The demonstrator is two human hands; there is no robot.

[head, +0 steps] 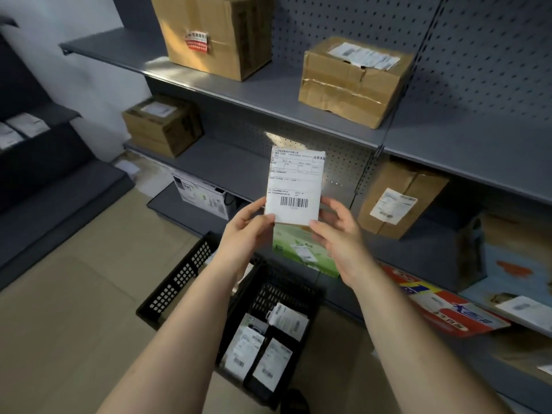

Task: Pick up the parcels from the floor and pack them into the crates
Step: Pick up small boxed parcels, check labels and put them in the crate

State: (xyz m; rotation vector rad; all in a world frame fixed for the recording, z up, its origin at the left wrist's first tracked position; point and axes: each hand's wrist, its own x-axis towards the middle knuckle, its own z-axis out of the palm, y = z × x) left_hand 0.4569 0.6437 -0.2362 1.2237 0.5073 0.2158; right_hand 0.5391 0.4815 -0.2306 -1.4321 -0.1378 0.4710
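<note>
1. On the floor at the left stands a black crate (176,282) with a perforated wall. The left forearm hides most of its inside.
2. The left hand (249,227) pinches the parcel's lower left corner, thumb on the front and fingers behind.
3. The parcel (294,186), a small flat packet, is held upright in the air between both hands. Its label and barcode face the camera, above the crates and in front of the shelving (448,138).
4. Below it, the second crate (286,291) already holds several labelled packets (245,348) close together. The step looks like a label check before packing. To do it well, lower the parcel with both hands past the rim, slide it into a free gap beside the others with the label showing, and let go only once it rests.
5. The right hand (337,234) clamps the parcel's lower right edge, thumb in front.
6. Farther right, a cardboard box (400,198) sits on a shelf, apart from the work.
</note>
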